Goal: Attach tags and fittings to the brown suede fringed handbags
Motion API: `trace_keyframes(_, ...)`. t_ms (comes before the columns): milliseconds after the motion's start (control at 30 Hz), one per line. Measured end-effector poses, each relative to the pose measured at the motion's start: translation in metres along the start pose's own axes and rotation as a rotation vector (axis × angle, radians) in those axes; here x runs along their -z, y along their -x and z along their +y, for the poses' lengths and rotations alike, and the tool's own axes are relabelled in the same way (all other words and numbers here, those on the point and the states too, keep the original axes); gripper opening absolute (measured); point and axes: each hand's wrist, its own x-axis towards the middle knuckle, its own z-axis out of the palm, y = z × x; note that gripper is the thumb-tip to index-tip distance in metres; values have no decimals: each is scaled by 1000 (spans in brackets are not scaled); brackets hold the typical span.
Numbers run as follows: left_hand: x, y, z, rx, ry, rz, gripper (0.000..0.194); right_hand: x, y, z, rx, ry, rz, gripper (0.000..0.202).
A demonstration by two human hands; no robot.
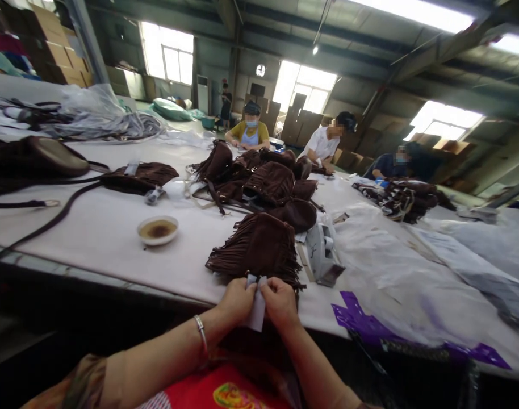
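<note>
My left hand [238, 299] and my right hand [280, 300] meet at the near edge of the white table [97, 238], both pinching a small pale paper tag [256, 311]. The tag hangs at the lower edge of a dark brown fringed suede bag [257, 247] that lies flat just beyond my fingers. A silver bracelet [201, 332] circles my left wrist. What joins the tag to the bag is hidden by my fingers.
A heap of more brown fringed bags [263, 179] lies behind. A small white bowl of brown liquid [158, 230] sits left, a white tape dispenser [322, 253] right, beside clear plastic sheeting [413, 267] and purple scraps [361, 324]. Three other people [248, 132] work at the far side.
</note>
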Motion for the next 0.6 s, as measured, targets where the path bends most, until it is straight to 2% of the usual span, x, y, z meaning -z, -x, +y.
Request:
trace_keyframes(100, 2, 0, -1, -5, 5, -5, 18, -4, 2, -4, -19, -74, -64, 30)
trace_keyframes(267, 3, -2, -3, -33, 46, -35, 14, -6, -2, -12, 159, 51, -90, 28)
trace_keyframes(400, 10, 1, 0, -38, 116, -126, 13, -5, -6, -13, 201, 73, -142, 24)
trace_keyframes(500, 18, 6, 3, -32, 207, -258, 13, -5, -7, -11, 117, -50, -236, 31)
trace_keyframes(600, 21, 10, 4, -4, 386, -398, 23, -4, -5, -11, -82, -284, -323, 39)
